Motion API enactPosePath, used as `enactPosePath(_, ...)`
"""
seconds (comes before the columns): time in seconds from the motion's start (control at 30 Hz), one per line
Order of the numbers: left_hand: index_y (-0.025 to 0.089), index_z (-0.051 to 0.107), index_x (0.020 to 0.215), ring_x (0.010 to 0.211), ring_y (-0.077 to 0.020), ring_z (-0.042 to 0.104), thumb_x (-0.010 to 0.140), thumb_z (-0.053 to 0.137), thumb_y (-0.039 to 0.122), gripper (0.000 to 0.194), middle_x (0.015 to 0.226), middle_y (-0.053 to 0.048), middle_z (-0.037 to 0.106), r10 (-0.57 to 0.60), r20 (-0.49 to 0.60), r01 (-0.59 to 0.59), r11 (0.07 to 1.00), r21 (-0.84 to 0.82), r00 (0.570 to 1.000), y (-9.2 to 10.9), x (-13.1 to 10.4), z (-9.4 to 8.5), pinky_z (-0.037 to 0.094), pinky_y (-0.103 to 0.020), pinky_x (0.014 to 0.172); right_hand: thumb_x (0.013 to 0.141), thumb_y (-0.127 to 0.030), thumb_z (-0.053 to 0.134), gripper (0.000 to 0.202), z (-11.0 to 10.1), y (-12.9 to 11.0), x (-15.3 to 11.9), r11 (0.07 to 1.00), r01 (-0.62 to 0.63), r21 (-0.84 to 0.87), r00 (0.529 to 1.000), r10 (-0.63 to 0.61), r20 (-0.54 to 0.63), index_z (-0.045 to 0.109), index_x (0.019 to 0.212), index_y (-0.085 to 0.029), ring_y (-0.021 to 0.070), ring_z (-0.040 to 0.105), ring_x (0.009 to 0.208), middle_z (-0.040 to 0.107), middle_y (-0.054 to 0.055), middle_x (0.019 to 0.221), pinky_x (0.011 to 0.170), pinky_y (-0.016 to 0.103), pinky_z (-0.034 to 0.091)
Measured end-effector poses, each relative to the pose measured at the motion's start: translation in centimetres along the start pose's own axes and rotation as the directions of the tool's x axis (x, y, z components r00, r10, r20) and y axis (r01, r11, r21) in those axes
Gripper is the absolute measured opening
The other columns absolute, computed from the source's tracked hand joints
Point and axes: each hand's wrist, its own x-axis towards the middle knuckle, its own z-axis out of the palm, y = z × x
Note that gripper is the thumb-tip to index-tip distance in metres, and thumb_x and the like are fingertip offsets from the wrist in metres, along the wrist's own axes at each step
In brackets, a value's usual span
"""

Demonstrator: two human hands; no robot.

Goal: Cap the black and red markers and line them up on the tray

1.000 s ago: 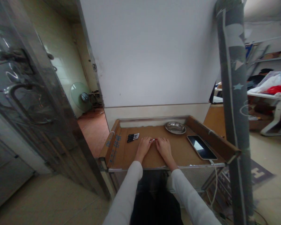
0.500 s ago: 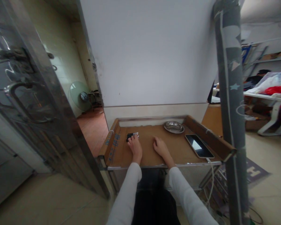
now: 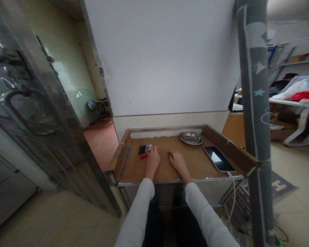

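Observation:
Several black pens (image 3: 144,149) lie side by side at the left of the cardboard-lined tray top (image 3: 164,142). Just below them is a red pen (image 3: 143,156), its right end hidden by my left hand. My left hand (image 3: 153,159) is beside the right ends of the pens; its fingertips are too small to show whether they grip anything. My right hand (image 3: 178,160) rests on the cardboard near the middle, fingers curled, and what they hold, if anything, is hidden.
A round metal dish (image 3: 191,138) stands at the back right. In front of it lies a phone (image 3: 219,159) with a white cable. Raised cardboard edges line the left and right sides, and a wrapped pole (image 3: 259,137) stands at the right.
My left hand has moved slightly right, off the black pens. The red pen now shows beside it. My right hand has stayed in about the same place.

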Motion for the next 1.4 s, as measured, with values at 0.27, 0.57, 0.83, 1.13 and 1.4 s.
enactPosePath(0.27,0.018,0.054,0.095,0.097,-0.0164,0.055,0.087,0.036,0.008,0.022,0.1,-0.006,0.059,0.071,0.159,-0.069,0.997,-0.018,0.985,0.32,-0.16,-0.07,0.041,-0.031,0.088,0.085,-0.013,0.041,0.025,-0.13,-0.15,0.14,1.0,-0.008,-0.016,1.0,0.008,0.007,0.061,0.1,-0.016,0.0188,0.053,0.098,0.064,0.009,0.104,0.083,0.027,0.033)
enactPosePath(0.57,0.019,0.055,0.093,0.102,-0.0185,0.054,0.085,0.042,0.01,0.018,0.099,-0.005,0.06,-0.02,0.114,0.008,0.994,0.105,0.993,0.38,-0.41,-0.14,0.037,-0.036,0.091,0.085,-0.013,0.041,0.025,-0.08,-0.06,0.14,1.0,-0.004,-0.017,1.0,0.004,0.0,0.061,0.1,-0.015,0.0194,0.051,0.098,0.063,0.009,0.103,0.084,0.027,0.032)
enactPosePath(0.83,0.017,0.06,0.091,0.094,-0.0242,0.056,0.088,0.036,0.016,0.024,0.097,-0.011,0.062,-0.214,-0.016,0.211,0.939,0.274,0.977,0.92,-0.67,-0.68,0.041,-0.038,0.082,0.085,-0.013,0.041,0.025,-0.01,0.03,0.16,1.0,-0.009,-0.003,1.0,0.009,-0.006,0.06,0.101,-0.016,0.0194,0.051,0.099,0.063,0.01,0.103,0.085,0.027,0.033)
enactPosePath(1.13,0.014,0.062,0.091,0.091,-0.0245,0.057,0.09,0.033,0.018,0.03,0.091,-0.012,0.065,-0.228,-0.042,0.23,0.922,0.31,0.973,0.95,-0.37,-0.57,0.039,-0.04,0.085,0.086,-0.013,0.04,0.025,0.1,0.19,0.31,1.0,-0.007,-0.005,1.0,0.007,0.009,0.061,0.1,-0.016,0.0193,0.051,0.098,0.063,0.009,0.103,0.083,0.027,0.033)
enactPosePath(1.4,0.012,0.061,0.092,0.094,-0.0251,0.056,0.09,0.031,0.017,0.031,0.096,-0.014,0.063,-0.191,-0.04,0.193,0.917,0.35,0.981,0.71,-0.42,-0.63,0.04,-0.039,0.083,0.085,-0.013,0.041,0.025,0.33,0.22,0.28,1.0,-0.009,-0.01,1.0,0.009,-0.005,0.061,0.1,-0.016,0.019,0.051,0.097,0.063,0.01,0.103,0.085,0.028,0.033)
